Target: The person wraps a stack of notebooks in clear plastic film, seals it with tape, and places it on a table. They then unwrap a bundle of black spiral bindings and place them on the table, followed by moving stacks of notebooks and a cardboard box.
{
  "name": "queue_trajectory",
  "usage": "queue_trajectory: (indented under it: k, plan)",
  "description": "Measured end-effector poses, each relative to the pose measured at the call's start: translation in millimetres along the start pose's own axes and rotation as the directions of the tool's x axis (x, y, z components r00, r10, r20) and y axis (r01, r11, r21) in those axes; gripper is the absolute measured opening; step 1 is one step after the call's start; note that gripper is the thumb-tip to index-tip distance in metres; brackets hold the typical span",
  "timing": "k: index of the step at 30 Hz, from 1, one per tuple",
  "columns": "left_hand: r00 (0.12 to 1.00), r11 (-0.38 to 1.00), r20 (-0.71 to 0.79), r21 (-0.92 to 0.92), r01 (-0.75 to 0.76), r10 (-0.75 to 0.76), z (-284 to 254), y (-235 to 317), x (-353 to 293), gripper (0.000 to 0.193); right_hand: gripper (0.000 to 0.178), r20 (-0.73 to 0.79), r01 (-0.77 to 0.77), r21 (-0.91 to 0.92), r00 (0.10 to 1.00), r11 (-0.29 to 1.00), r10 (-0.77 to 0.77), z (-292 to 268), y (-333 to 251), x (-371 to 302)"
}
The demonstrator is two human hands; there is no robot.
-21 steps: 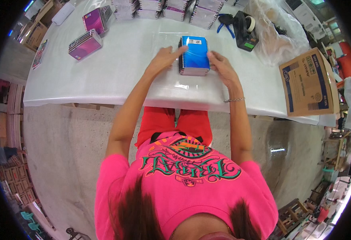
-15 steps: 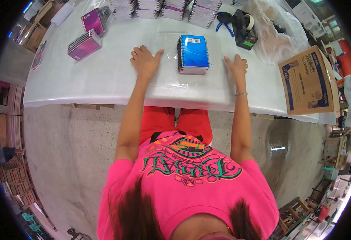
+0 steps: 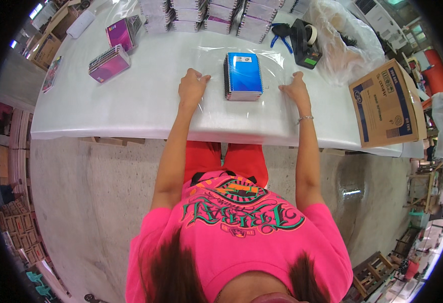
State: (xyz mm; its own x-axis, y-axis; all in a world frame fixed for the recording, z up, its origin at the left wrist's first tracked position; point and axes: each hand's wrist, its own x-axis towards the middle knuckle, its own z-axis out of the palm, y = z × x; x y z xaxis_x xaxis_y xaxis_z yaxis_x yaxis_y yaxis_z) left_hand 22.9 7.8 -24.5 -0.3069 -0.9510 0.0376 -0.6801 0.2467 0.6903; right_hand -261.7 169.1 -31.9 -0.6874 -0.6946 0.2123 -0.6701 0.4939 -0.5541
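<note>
One stack of spiral notebooks, blue cover up [image 3: 243, 74], squared on clear film [image 3: 272, 63], middle of the tabletop [image 3: 130, 108], between my two hands. Neither hand touches it. My left hand [image 3: 192, 90] is at the film's left side, my right hand [image 3: 297, 91] at its right; fingers curled, thumbs pointing inward at the stack. Looks like I have the film's edges, but clear plastic at this size: can't tell if I'm really pinching.

Progress, my read: stack gathered and set on film, done. Film not yet closed over it, so the wrapping is still left. Rows of notebook bundles [image 3: 188, 14] at the back have a plastic sheen, probably finished ones. Two purple notebook stacks [image 3: 109, 64] sit off to the left.

Versus half a second ago: my hands were spread open on the tabletop; now fingers are drawn in and the film shows more bright, curved streaks beside the stack, as if lifted. Stack's spot on the film looks about the same.
</note>
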Motion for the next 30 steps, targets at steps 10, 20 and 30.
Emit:
queue_trajectory:
  k: [10,20,30]
  plan:
    - [0.999,0.974,-0.020,-0.221,-0.053,0.050,-9,-12,4,0.037,0.032,0.163,-0.245,0.198,0.963,0.949,0.215,-25,8,-9]
    - [0.997,0.948,0.057,-0.317,-0.029,0.050,-7,-9,24,0.041,0.043,-0.259,0.045,-0.070,0.964,0.997,-0.062,31,-6,-5]
    - [0.983,0.948,0.089,-0.293,-0.126,0.159,-7,8,30,0.039,0.039,0.432,-0.373,0.496,0.889,0.784,0.150,8,8,18]
